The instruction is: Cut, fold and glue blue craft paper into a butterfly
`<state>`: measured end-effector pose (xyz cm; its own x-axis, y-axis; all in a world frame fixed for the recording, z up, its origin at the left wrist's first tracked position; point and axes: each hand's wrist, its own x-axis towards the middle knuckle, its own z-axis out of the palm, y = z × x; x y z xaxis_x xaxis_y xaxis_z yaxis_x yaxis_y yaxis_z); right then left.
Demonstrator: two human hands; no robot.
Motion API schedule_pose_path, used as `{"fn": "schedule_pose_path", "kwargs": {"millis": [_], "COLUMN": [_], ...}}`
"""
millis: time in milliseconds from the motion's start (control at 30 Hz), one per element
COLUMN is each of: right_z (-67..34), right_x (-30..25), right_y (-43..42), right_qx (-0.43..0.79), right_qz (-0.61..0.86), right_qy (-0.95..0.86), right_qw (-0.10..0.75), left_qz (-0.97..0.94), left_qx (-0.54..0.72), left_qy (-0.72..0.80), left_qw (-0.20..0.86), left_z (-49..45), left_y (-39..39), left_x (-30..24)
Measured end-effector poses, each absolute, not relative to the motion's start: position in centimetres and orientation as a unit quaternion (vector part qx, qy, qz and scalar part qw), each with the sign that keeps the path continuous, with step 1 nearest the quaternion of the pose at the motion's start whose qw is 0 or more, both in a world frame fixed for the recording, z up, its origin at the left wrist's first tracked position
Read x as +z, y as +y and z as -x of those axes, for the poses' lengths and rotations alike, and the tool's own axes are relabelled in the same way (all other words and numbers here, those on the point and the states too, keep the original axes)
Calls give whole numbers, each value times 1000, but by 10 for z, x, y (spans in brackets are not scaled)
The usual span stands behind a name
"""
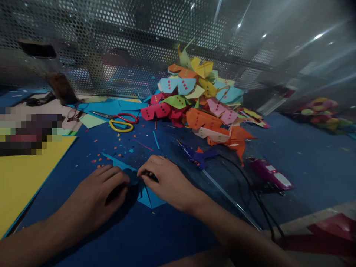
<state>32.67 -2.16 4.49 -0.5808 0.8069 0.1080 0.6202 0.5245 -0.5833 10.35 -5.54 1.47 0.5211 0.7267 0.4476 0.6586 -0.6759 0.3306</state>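
Note:
A folded piece of blue paper lies low over the dark blue tabletop between my hands. My right hand pinches its upper part between thumb and fingers. On the other side, my left hand has its fingers curled in against the paper's left part; the fingertips are partly hidden. A narrow blue point of the paper sticks out to the upper left, beyond the left fingers. Small orange and coloured paper bits are scattered just past the hands.
Beyond the hands lie scissors with red and yellow handles, and a pile of folded paper butterflies. A purple glue gun with a clear stick and cable rests at right, near a purple power box. Yellow sheets and a bottle stand left.

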Motion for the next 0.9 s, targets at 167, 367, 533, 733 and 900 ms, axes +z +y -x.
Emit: {"fn": "schedule_pose_path", "kwargs": {"millis": [167, 367, 533, 733, 900], "right_z": [-326, -326, -327, -327, -325], "right_x": [44, 44, 44, 43, 44], "right_y": [-20, -19, -18, -18, -17], "right_qx": [247, 254, 261, 267, 269], "right_qz": [420, 424, 423, 428, 434], "right_qy": [-855, -852, -850, -845, -842], "right_qw": [178, 174, 177, 174, 174], "left_qz": [-892, -896, -895, -900, -901], "left_qx": [264, 263, 272, 274, 268], "left_qy": [368, 358, 351, 338, 338], "left_qw": [16, 0, -29, -41, -39], "left_z": [-100, -96, -97, -97, -97], "left_y": [-56, -59, -61, -61, -61], "left_x": [11, 9, 11, 15, 15]}}
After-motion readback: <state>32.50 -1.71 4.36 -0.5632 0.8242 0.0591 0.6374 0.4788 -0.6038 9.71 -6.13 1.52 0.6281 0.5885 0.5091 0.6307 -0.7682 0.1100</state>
